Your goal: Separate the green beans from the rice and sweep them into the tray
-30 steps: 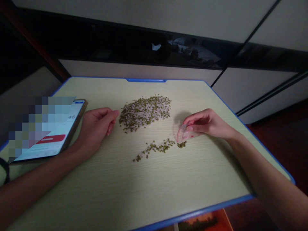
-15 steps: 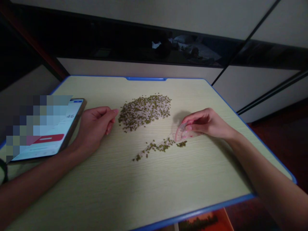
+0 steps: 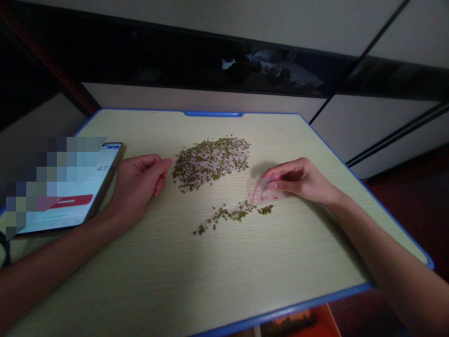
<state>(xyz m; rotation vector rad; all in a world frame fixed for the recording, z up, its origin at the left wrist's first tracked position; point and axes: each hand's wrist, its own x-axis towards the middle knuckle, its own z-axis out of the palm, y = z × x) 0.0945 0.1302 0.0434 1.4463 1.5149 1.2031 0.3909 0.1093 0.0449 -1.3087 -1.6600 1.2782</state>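
My right hand [image 3: 298, 178] pinches a clear pink protractor [image 3: 260, 192] between thumb and fingers. The protractor is tilted, its edge down by a thin trail of green beans and pale grains [image 3: 231, 214]. Just below that edge lies a small cluster of green beans [image 3: 265, 209]. Farther back is a larger heap of green beans mixed with pale grains [image 3: 212, 161]. My left hand [image 3: 140, 182] rests on the table left of the heap, fingers curled and thumb against the index finger, with nothing showing in it.
A large phone or tablet [image 3: 66, 217] with a lit screen, partly blurred out, lies at the left. The pale wooden table [image 3: 196, 281] has a blue rim. Behind it stands a cabinet [image 3: 210, 96] with a dark glossy band. Something orange [image 3: 315, 323] shows below the front edge.
The protractor has shifted slightly left and away from the small bean cluster, showing more of it. My left hand stays in place. The number on the screen went from 46 to 47.
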